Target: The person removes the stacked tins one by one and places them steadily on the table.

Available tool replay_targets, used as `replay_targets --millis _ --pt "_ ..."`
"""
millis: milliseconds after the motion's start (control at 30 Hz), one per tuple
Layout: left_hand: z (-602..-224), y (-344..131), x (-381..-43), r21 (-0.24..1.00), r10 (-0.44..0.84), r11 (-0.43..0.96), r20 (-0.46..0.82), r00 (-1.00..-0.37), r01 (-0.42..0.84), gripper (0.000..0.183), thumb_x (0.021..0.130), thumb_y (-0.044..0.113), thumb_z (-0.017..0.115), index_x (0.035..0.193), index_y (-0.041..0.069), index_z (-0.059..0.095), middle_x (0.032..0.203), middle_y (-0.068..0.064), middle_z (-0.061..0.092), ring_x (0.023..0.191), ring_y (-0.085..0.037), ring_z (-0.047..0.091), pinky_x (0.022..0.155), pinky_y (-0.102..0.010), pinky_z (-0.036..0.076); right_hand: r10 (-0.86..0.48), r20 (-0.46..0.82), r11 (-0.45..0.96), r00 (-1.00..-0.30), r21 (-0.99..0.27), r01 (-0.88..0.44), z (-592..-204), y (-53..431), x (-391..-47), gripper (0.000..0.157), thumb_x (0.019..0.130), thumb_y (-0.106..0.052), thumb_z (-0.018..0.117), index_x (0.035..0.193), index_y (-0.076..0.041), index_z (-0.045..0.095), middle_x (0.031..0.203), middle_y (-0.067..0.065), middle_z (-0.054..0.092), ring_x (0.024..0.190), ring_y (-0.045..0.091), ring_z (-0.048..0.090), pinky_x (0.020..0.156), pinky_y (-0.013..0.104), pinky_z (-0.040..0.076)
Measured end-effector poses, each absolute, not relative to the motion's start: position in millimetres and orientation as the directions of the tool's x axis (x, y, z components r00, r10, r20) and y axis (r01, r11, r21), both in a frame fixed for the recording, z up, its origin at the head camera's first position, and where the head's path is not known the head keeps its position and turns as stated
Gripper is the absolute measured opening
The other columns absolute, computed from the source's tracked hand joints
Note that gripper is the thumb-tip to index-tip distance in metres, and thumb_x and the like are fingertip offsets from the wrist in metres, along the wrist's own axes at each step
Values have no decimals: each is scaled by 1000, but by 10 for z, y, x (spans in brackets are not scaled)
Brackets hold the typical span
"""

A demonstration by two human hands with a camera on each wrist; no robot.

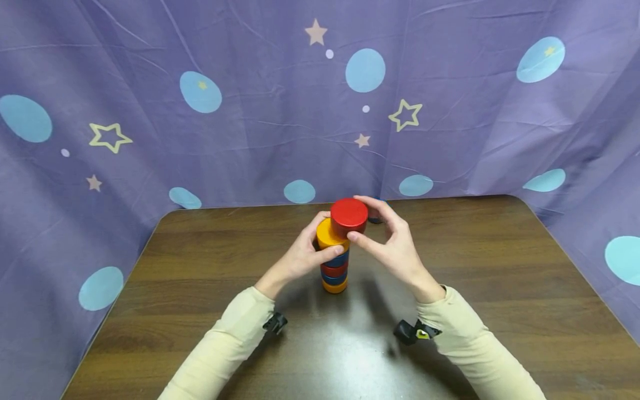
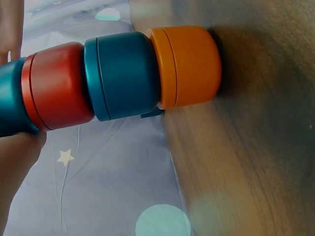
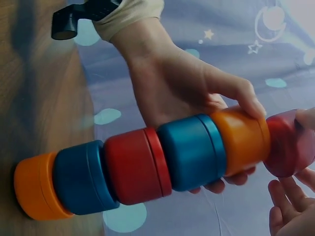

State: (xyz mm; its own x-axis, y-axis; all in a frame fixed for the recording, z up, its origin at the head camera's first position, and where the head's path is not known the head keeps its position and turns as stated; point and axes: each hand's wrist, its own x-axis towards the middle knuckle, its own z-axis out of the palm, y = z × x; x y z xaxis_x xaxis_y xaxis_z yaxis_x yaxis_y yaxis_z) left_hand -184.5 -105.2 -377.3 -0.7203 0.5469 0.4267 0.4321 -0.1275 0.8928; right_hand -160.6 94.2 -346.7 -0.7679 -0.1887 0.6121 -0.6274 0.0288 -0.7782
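Observation:
A tall stack of round lidded tins stands on the table, with an orange tin at the bottom, then blue, red and blue ones, and an orange tin on top. My left hand grips the upper part of this stack, thumb and fingers around the top orange tin. Between thumb and fingers, my right hand holds a red tin just over the orange one. It sits off-centre to the right and looks tilted in the right wrist view; whether the two touch I cannot tell.
Behind my right hand, a blue tin stands near the table's back edge, mostly hidden. The brown wooden table ends at a purple curtain with stars and dots. Black wrist cameras hang below both sleeves.

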Motion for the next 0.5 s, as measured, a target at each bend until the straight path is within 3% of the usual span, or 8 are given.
replay_targets --millis 267,500 --pt "-3760 -1056 -1832 903 548 -100 400 -735 417 60 90 25 69 133 -4 39 114 -18 54 98 -26 55 86 -35 47 -122 612 -10 -781 -788 -616 -3461 1040 -1601 59 76 14 71 131 1 55 122 13 61 105 19 59 98 33 38" --pt "-3751 -1055 -1836 905 557 -116 400 -728 408 54 91 16 68 133 -2 39 117 -16 53 100 -26 54 87 -37 47 -101 612 15 -785 -788 -616 -3467 1103 -1604 59 76 15 71 131 2 55 122 14 61 102 17 60 98 34 38"
